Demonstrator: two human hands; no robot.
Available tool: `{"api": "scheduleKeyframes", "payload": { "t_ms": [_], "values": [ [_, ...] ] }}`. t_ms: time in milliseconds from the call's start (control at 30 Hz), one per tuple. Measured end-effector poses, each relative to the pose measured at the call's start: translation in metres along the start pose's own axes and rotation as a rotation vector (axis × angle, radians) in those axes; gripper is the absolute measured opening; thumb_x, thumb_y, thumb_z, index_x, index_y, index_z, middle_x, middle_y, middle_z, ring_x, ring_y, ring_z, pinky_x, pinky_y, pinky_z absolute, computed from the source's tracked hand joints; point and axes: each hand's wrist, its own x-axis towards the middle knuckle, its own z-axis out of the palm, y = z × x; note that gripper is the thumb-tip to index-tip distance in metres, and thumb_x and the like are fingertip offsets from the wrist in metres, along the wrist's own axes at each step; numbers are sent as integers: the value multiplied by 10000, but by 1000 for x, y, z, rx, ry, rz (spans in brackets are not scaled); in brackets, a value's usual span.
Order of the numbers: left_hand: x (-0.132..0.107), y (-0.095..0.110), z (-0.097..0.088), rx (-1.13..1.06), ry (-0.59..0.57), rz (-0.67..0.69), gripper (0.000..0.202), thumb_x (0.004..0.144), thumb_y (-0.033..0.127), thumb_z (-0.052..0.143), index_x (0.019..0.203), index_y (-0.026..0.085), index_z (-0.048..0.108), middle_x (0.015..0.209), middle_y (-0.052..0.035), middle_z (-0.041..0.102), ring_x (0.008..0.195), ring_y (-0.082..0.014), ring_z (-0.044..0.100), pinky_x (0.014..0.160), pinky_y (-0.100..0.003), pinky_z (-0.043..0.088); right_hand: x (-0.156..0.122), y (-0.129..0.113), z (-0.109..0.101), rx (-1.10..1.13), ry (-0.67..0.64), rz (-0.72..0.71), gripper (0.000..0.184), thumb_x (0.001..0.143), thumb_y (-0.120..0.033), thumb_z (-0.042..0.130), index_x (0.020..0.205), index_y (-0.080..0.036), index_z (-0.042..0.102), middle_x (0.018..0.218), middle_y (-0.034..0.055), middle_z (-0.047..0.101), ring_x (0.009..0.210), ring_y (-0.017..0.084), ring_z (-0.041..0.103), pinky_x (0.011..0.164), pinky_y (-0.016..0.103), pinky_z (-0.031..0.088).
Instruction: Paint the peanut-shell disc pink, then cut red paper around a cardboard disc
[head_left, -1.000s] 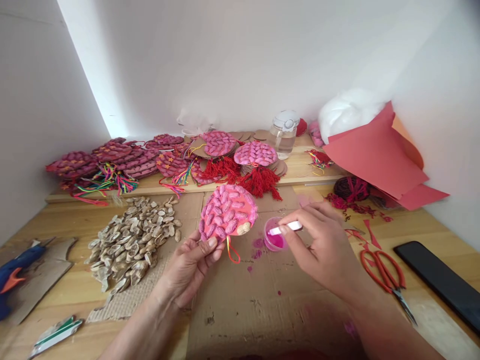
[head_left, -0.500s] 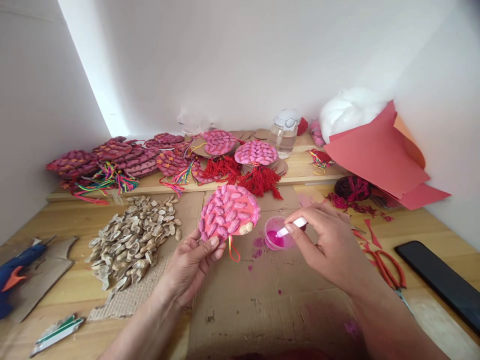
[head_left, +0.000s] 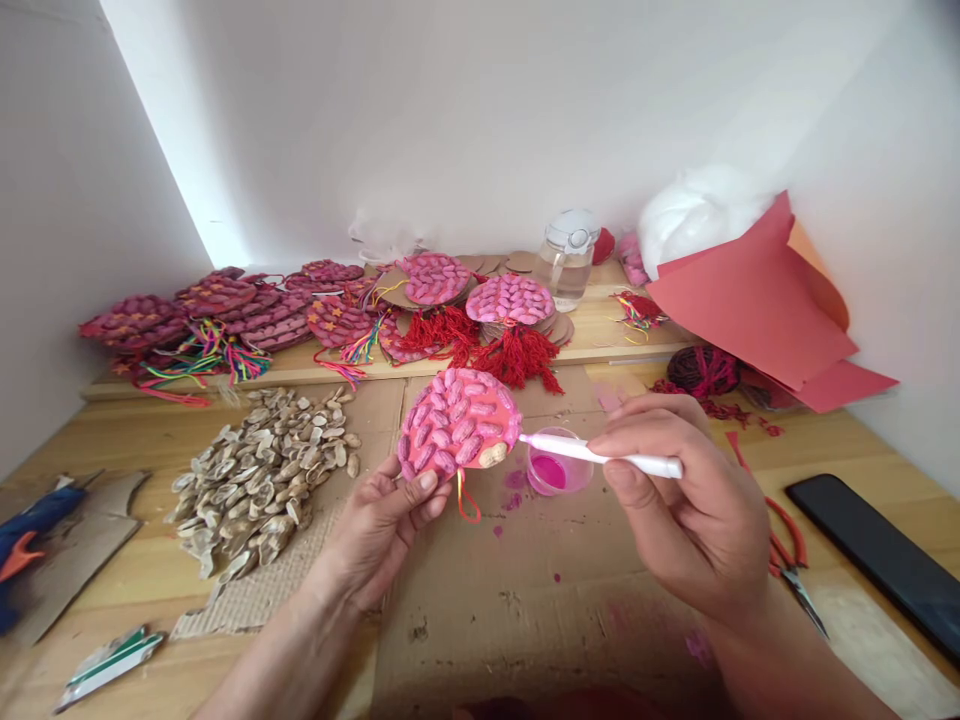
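My left hand (head_left: pixel 390 535) pinches the lower left edge of a round red disc (head_left: pixel 459 420) covered with rows of pink-painted peanut shells. One bare tan peanut shell (head_left: pixel 493 455) sits at its lower right edge, and a looped cord (head_left: pixel 469 500) hangs below. Between the thumb and fingers of my right hand (head_left: pixel 682 500) is a white pen-like brush (head_left: pixel 634 460); its pink tip is at the disc's right edge, though contact is hard to make out. Under the brush stands a clear plastic cup (head_left: pixel 576 472) with magenta paint inside.
Loose peanut shells (head_left: pixel 262 480) are heaped on cardboard at left. Finished shell discs (head_left: pixel 270 310) and a water bottle (head_left: pixel 566 260) line the back ledge. Right of my hand lie red-handled scissors (head_left: pixel 787 540), a black phone (head_left: pixel 877 550) and red paper (head_left: pixel 765 300). A glue gun (head_left: pixel 37 530) rests far left.
My right hand has lifted the brush out of the paint cup and turned it level, bringing its tip to the disc's right edge. My left hand keeps the disc nearly still.
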Motion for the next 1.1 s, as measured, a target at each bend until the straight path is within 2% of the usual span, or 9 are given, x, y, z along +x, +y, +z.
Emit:
{"api": "scheduleKeyframes", "payload": {
  "t_ms": [267,467,567,700,933,1100],
  "values": [
    [0,-1,-1,-17,-3,-14,347,759,-47,730,1060,116,676,832,-67,742,638,-132,718,588,-189,625,1,2,2,-31,30,30,196,875,-111,622,1031,-222,657,881,21,668,970,221,571,883,430,454],
    [0,-1,-3,-27,-6,-28,385,771,-52,715,1109,127,662,836,-60,740,629,-127,715,580,-187,624,-2,4,2,32,62,65,203,866,-108,630,1035,-214,670,890,36,661,996,236,564,944,469,468],
    [0,-1,-3,-28,-12,-33,385,791,-57,693,1125,133,656,833,-59,737,634,-128,718,584,-189,626,-2,4,2,31,51,72,188,871,-107,627,1025,-207,667,885,36,652,987,229,556,922,456,459],
    [0,-1,-4,-43,0,-49,346,797,-70,673,1084,124,661,820,-59,735,630,-125,718,581,-185,627,-2,3,1,15,69,57,196,869,-103,622,1030,-207,664,883,34,652,973,227,560,904,452,453],
    [0,0,0,-50,25,-71,241,773,-96,668,908,103,668,790,-61,727,608,-124,711,565,-182,626,-2,4,2,58,78,60,189,867,-109,618,1022,-209,662,887,31,648,979,226,567,942,462,461],
    [0,0,-1,-35,16,-66,214,801,-90,644,913,88,684,799,-72,729,614,-123,712,571,-185,629,0,2,2,55,134,57,182,874,-100,603,1014,-199,662,903,39,668,981,229,581,945,464,451]
  ]
}}
